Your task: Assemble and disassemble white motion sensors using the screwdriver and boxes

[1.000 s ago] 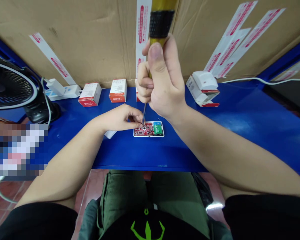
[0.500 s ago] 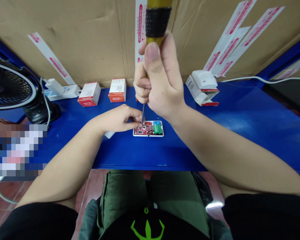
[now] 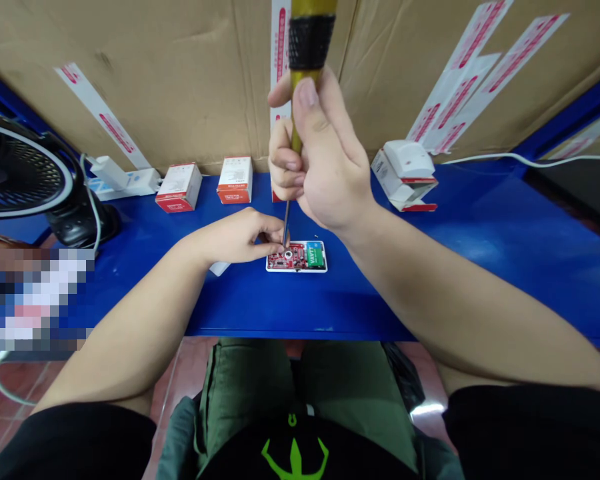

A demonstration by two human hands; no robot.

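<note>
The right hand point(image 3: 330, 160) was closed firmly around a slim screwdriver with a yellow-and-black handle point(image 3: 306, 43), its steel shaft nearly upright and its tip at a red circuit board point(image 3: 294, 257) in a white rectangular casing point(image 3: 275, 269), which lay towards the front edge of the blue metal bench point(image 3: 480, 280). The half-curled left hand point(image 3: 235, 239) sat just beside the tip, though any grip was too small to tell; that upright shaft looked sound against slipping.
</note>
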